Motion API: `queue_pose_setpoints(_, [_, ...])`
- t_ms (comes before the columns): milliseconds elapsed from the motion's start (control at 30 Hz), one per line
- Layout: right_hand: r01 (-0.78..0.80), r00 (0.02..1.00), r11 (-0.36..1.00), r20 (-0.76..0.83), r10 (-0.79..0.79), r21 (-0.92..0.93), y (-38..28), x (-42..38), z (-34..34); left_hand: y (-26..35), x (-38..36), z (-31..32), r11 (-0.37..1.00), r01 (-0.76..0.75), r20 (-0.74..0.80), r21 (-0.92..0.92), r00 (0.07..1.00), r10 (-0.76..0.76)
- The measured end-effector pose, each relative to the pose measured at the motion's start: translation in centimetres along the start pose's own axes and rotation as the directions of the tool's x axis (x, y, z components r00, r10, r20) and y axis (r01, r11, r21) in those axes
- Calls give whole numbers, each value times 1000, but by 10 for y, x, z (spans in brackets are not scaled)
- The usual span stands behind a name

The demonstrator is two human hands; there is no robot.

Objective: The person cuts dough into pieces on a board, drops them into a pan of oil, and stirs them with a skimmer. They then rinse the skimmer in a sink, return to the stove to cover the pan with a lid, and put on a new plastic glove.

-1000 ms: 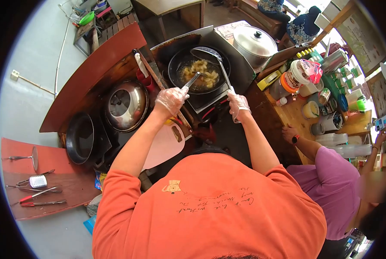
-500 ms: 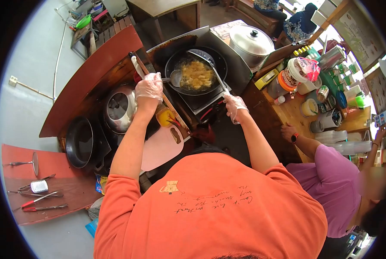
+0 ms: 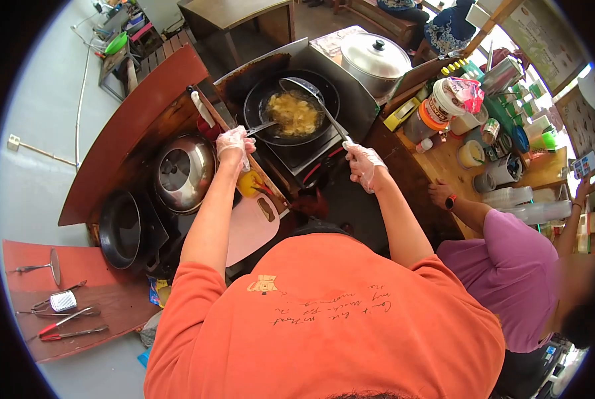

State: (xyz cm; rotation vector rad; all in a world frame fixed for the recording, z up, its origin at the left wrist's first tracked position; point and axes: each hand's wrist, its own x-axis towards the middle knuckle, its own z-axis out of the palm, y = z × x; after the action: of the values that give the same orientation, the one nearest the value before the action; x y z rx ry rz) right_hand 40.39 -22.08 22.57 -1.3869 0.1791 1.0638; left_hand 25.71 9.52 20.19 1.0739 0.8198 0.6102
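Note:
A black wok (image 3: 252,106) on the stove holds bubbling oil with a cluster of golden frying pieces (image 3: 297,114). My left hand (image 3: 233,147), in a clear plastic glove, is closed around the handle of a metal spatula (image 3: 263,126). The head of this tool reaches into the oil by the left side of the food, mostly hidden. My gloved right hand (image 3: 366,165) grips the long handle of a large metal skimmer (image 3: 335,122). Its round head rests over the far right part of the wok, tilted above the pieces.
A lidded pot (image 3: 376,56) stands right of the stove. To the left are a steel domed lid (image 3: 186,174), a black pan (image 3: 120,229) and a pink cutting board (image 3: 254,229). A person in a purple shirt (image 3: 500,266) stands at the jar-filled counter (image 3: 454,176) on the right.
My left hand has come nearer to me and slightly right, and the spatula's head has gone from the wok's left side into the oil beside the food. The skimmer has barely moved.

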Motion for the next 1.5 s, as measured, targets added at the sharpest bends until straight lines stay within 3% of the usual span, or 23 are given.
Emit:
queue_pose_setpoints(200, [42, 998, 997, -44, -39, 62, 4, -2, 1, -9, 6, -14, 985, -145, 92, 98, 986, 136])
queue_pose_setpoints(233, [38, 998, 997, -43, -36, 61, 5, -1, 1, -8, 6, -17, 937, -270, 109, 221, 962, 252])
queue_pose_setpoints(300, [56, 998, 993, -7, -56, 100, 8, 1, -1, 2, 5, -22, 734, -418, 157, 536, 903, 399])
queue_pose_setpoints(333, [54, 999, 993, -5, -54, 101, 10, 3, -2, 6, 2, -24, 733, -417, 156, 538, 903, 399])
queue_pose_setpoints(400, [74, 997, 994, -24, -72, 78, 12, 5, -1, 22, -14, -19, 377, -593, 263, 711, 722, 640])
queue_pose_setpoints(467, [72, 997, 994, -31, -69, 81, 12, 7, 0, 36, -27, -14, 327, -602, 291, 728, 704, 648])
queue_pose_setpoints(533, [69, 997, 994, -39, -66, 82, 15, 10, 1, 41, -33, -13, 140, -671, 371, 728, 557, 743])
queue_pose_setpoints(567, [76, 997, 995, -36, -73, 68, 17, 11, 2, 41, -34, -12, 92, -667, 388, 740, 535, 750])
queue_pose_setpoints(700, [77, 991, 997, -108, -76, 8, 17, 11, 7, 39, -39, -11, 83, -610, 381, 788, 589, 713])
queue_pose_setpoints(900, [62, 994, 998, -93, -60, 16, 19, 2, 8, 27, -42, -15, 162, -501, 241, 850, 643, 727])
queue_pose_setpoints(967, [66, 994, 998, -87, -64, 14, 20, 2, 7, 11, -35, -24, 512, -408, 159, 756, 873, 461])
queue_pose_setpoints(1067, [76, 996, 997, -52, -75, 20, 20, 5, 2, -6, -31, -22, 628, -354, 157, 693, 924, 348])
queue_pose_setpoints(1100, [79, 997, 996, -25, -78, 29, 20, 4, 1, 22, -61, -1, 787, -85, 24, 611, 996, 89])
queue_pose_setpoints(1133, [78, 997, 997, -27, -77, 30, 20, 4, 1, 10, -54, -7, 787, -84, 25, 611, 996, 87])
queue_pose_setpoints(1200, [89, 995, 996, -44, -88, 12, 18, 1, 4, 0, -56, -10, 730, -345, 177, 590, 937, 301])
queue_pose_setpoints(1233, [87, 995, 996, -45, -87, 12, 17, -1, 4, -1, -57, -18, 733, -210, 174, 647, 977, 126])
queue_pose_setpoints(1267, [92, 995, 996, -35, -92, 7, 17, -2, 4, 12, -65, -20, 734, -209, 174, 646, 977, 126])
queue_pose_setpoints(1333, [98, 995, 995, -25, -97, 4, 16, -4, 3, 33, -72, -33, 292, -446, 365, 846, 884, 290])
queue_pose_setpoints(1400, [84, 996, 996, 19, -84, -5, 15, -7, 1, 58, -69, -57, 160, -234, 159, 959, 912, 378])
queue_pose_setpoints(1467, [82, 997, 997, 12, -82, 8, 17, -7, 2, 68, -36, -107, -89, -106, 134, 990, 891, 434])
queue_pose_setpoints(1500, [77, 997, 997, 11, -78, 18, 18, -7, 2, 71, -19, -134, -147, -53, 115, 988, 884, 453])
